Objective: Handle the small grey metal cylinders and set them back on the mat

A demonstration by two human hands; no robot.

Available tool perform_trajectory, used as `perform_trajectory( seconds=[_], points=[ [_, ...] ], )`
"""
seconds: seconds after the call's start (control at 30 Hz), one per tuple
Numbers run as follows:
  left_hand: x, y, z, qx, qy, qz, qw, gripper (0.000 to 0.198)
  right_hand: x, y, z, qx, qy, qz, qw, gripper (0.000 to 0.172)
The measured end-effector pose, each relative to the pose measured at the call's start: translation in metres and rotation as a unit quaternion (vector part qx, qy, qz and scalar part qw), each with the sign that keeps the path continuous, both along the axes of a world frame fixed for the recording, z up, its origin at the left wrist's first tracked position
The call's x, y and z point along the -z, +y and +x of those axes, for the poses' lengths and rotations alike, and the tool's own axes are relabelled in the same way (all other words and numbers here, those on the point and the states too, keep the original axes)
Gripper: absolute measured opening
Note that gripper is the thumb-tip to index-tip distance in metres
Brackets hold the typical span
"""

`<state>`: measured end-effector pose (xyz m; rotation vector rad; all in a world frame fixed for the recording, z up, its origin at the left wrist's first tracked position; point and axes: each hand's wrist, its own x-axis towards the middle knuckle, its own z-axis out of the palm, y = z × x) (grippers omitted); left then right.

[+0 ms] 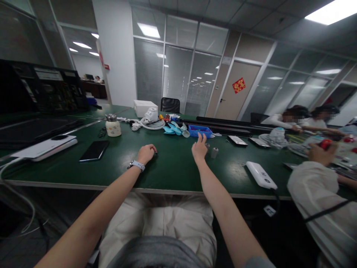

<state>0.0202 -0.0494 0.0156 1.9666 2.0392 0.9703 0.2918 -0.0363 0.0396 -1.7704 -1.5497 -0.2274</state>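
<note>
My left hand (pixel 146 153), with a watch (pixel 136 164) at its wrist, rests low over the green table, fingers curled together. A tiny dark bit shows at its fingertips, too small to name. Fingers apart, my right hand (pixel 199 149) is stretched forward, just in front of a blue plastic tray (pixel 200 131) of small parts. Beside it on the right stands a small silver metal cylinder (pixel 214 152); a second metal piece (pixel 207 146) is partly hidden by the fingers. Left of the tray lie light-blue fan blades (pixel 173 128) and a white fan housing (pixel 152 120).
A black phone (pixel 95 150), a cream jar (pixel 113 126) and a white box (pixel 145 108) are on the left side. To the right lie a white power bank (pixel 261 175) and a white-faced slab (pixel 237 140). A co-worker's sleeve (pixel 312 182) comes close at far right.
</note>
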Motion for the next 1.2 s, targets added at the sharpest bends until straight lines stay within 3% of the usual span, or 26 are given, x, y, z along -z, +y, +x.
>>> perform_trajectory(
  seconds=[0.13,0.23,0.4,0.73,0.9,1.07,1.2],
  points=[
    [-0.003,-0.003,-0.001,-0.073,0.005,0.0,0.997,0.03,0.005,-0.024,-0.07,-0.248,-0.073,-0.024,0.966,0.043],
    [-0.005,-0.007,-0.001,-0.113,0.02,0.017,0.993,0.03,0.017,-0.035,-0.112,-0.344,-0.122,-0.103,0.925,0.052],
    [-0.007,-0.008,-0.001,-0.136,0.034,0.028,0.99,0.028,0.026,-0.035,-0.123,-0.374,-0.15,-0.209,0.891,0.068],
    [-0.009,-0.011,-0.001,-0.116,0.032,0.015,0.993,0.028,0.025,-0.034,-0.116,-0.394,-0.152,-0.196,0.885,0.069],
    [-0.011,-0.01,-0.002,-0.116,0.032,0.001,0.993,0.028,0.017,-0.022,-0.08,-0.345,-0.168,-0.158,0.91,0.066],
    [-0.013,-0.011,0.0,-0.11,0.036,-0.005,0.993,0.029,0.007,-0.007,0.0,-0.149,-0.15,-0.088,0.974,0.06],
    [-0.012,-0.011,0.001,-0.109,0.034,-0.002,0.993,0.029,0.008,-0.005,0.05,-0.025,-0.141,-0.038,0.989,0.059]
  ],
)
